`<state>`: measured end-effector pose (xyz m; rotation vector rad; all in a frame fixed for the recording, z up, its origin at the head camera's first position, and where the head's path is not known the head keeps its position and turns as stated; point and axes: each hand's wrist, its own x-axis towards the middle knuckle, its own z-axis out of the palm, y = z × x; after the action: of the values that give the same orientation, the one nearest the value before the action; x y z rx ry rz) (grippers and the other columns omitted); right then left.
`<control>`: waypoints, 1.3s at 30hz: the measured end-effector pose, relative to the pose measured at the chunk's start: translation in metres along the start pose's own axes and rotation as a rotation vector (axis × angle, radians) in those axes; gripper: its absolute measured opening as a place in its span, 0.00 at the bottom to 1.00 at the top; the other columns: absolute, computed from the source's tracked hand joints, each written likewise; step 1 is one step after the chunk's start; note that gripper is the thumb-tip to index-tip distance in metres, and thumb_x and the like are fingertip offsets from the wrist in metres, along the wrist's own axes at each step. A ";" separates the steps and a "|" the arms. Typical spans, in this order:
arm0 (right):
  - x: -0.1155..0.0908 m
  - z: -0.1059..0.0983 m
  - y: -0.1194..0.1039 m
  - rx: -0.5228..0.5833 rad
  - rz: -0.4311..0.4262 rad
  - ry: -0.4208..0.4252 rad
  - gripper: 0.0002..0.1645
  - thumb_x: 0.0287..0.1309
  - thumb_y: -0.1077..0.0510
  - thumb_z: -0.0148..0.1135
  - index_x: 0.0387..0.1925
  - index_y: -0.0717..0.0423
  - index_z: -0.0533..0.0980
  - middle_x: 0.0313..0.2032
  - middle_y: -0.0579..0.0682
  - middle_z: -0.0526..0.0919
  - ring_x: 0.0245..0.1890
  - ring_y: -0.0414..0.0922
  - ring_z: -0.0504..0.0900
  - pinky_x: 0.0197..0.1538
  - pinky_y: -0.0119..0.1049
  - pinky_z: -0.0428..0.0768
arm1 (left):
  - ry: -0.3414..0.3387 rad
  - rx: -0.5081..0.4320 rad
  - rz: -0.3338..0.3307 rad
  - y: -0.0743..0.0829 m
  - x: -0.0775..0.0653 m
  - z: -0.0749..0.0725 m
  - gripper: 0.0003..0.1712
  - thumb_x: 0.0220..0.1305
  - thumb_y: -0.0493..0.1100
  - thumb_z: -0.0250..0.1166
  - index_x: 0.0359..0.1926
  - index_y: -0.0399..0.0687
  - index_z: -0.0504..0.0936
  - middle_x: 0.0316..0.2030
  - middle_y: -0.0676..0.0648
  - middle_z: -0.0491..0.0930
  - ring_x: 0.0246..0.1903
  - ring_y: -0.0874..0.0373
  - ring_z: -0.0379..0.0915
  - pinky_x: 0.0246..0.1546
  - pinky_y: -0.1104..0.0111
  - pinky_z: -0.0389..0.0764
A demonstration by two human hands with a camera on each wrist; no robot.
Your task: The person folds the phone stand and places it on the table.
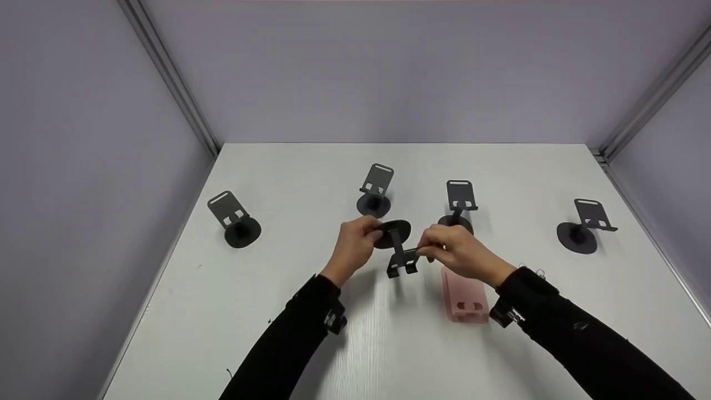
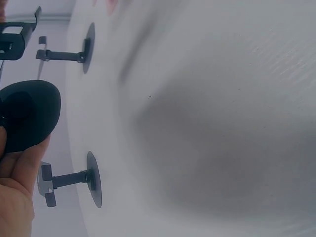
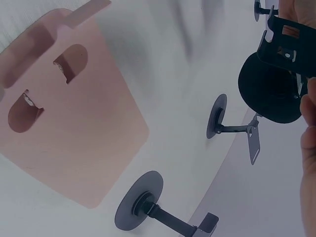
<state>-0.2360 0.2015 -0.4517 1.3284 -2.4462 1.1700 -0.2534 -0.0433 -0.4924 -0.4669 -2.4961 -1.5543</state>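
Between left hand (image 1: 354, 247) and right hand (image 1: 462, 253) hangs a stand (image 1: 396, 241).

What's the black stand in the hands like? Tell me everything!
The black stand looks smooth, maybe metal. It has a round base, a short arm and a plate with cut-out holes and two hooks. It's held tilted off the white table; in the head view, its base shows above its plate. The left grip pinches the base's edge; the right grip pinches the plate.
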 end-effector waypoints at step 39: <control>0.005 0.003 0.003 0.080 0.343 0.039 0.11 0.65 0.57 0.69 0.26 0.55 0.82 0.17 0.45 0.81 0.19 0.36 0.72 0.24 0.27 0.66 | 0.121 0.141 0.351 0.011 -0.009 0.005 0.02 0.66 0.33 0.67 0.37 0.41 0.86 0.33 0.47 0.89 0.32 0.55 0.87 0.33 0.64 0.84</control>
<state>-0.2411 0.1970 -0.4535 0.9141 -2.6969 1.3637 -0.2406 -0.0353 -0.4879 -0.7197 -2.2620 -1.2274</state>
